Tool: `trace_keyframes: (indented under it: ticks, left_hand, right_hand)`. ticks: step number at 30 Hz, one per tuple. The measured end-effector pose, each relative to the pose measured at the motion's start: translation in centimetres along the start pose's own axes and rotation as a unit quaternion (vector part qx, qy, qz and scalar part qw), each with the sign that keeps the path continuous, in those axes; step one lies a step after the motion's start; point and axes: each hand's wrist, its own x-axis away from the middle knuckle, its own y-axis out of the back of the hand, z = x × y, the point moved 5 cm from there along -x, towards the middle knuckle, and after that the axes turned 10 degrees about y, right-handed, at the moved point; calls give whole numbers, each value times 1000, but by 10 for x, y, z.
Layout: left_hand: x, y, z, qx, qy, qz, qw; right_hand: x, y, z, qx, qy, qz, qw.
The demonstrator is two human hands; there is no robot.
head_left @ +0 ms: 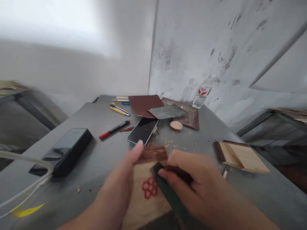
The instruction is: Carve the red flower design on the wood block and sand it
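Note:
My left hand (pixel 117 183) grips the left side of a pale wooden board (pixel 139 209), its thumb along the edge. Dark reddish bark (pixel 153 153) runs along the board's far end. A red flower of several rings (pixel 149 187) is drawn on its face. In my right hand (pixel 201 179) a dark green strip (pixel 171 195), which looks like sandpaper, is pinched and slants over the board's right part. A dark reddish-brown piece (pixel 178 172) shows under those fingers; whether it is part of the board I cannot tell. Both hands are somewhat blurred.
Ahead lie a phone (pixel 143 130), a red marker (pixel 114 129), a yellow cutter (pixel 120 109), sandpaper sheets (pixel 144 103), a wood disc (pixel 176 125) and shavings. A black device (pixel 64 150) with cables stands left, wooden pieces (pixel 242 156) right, a water bottle (pixel 201 95) at the back.

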Motion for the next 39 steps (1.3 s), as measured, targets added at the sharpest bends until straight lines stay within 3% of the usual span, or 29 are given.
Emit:
trace_keyframes:
  ticks: [3,6,9,13,16,18,20,24,27,33,39]
  left_hand:
    - [7,-1,-6,6,13,-50,999]
    - [10,-3,-3,27,57,-90,994]
    - [12,-5,0,37,92,-106,989]
    - [13,-3,-3,14,45,-76,996]
    - [5,7,4,15,-9,-90,996]
    - [0,11,6,-18,-85,-115,990]
    - [-4,9,14,-22,-45,-96,994]
    - [1,-6,21,24,116,-23,993]
    - [5,-13,13,32,109,-1,994]
    - [1,-11,14,47,99,17,994]
    - [-4,-2,11,22,84,-20,996]
  right_hand:
    - [1,-1,3,-13,1,28,1000]
    - [1,-1,1,6,-8,15,1000]
    - [0,-3,-1,-2,-20,33,999]
    - [1,-5,3,-22,-6,45,999]
    - [1,-2,2,-11,-3,-3,1000]
    - [2,2,-1,14,-14,-35,999]
    - [1,6,-6,30,-27,-59,997]
    - [-2,21,-15,55,-58,-129,989]
    - [-3,31,-21,91,-77,-160,980]
    - [-7,30,-31,94,-79,-126,984]
    - [-4,29,-17,26,-73,-84,993]
